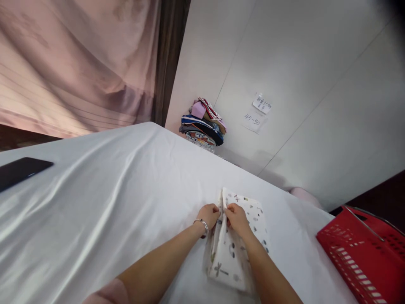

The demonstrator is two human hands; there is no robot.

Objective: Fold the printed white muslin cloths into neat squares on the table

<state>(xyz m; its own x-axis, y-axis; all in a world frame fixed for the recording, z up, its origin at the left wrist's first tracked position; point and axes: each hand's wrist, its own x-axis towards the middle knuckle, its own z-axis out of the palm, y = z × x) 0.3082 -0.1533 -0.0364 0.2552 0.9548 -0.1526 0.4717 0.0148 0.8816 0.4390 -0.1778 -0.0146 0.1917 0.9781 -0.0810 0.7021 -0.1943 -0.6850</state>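
A white cloth with a small dark print (232,257) lies folded on the white-covered table (152,185). My left hand (209,216), with a bracelet at its wrist, pinches the cloth's left edge. Close beside it, my right hand (236,217) grips the upper layer along the same edge, fingers closed. Between the two hands the layers stand slightly apart. The lower part of the cloth looks blurred, and my right forearm covers some of it. Whether the cloth is a garment or a sheet I cannot tell.
A red plastic basket (363,257) stands at the right edge. Folded clothes (204,124) are stacked by the wall at the table's far side. A dark flat object (23,171) lies at the left. Paper notes (257,112) hang on the wall; a pink curtain (79,63) hangs at upper left.
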